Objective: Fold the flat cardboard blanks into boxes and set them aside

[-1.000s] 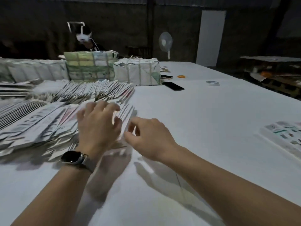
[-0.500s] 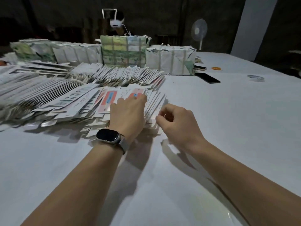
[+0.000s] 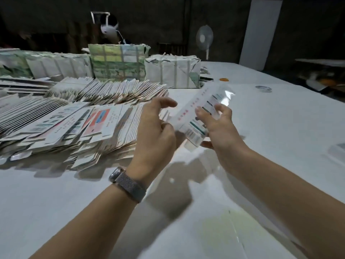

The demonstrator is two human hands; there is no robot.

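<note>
- Both hands are holding one flat cardboard blank (image 3: 199, 111) in the air above the white tabletop (image 3: 280, 128).
- Right hand (image 3: 220, 128) is pinching the blank's near end, fingers over its printed face and thumb underneath.
- Left hand (image 3: 156, 131) is curling at the blank's left edge, its upper fingers lifting loose; a watch (image 3: 127, 184) is sitting on that wrist.
- Fanned stacks of blanks (image 3: 74, 118) are lying just left of the hands, with wrapped bundles (image 3: 117, 64) standing behind them.
</note>
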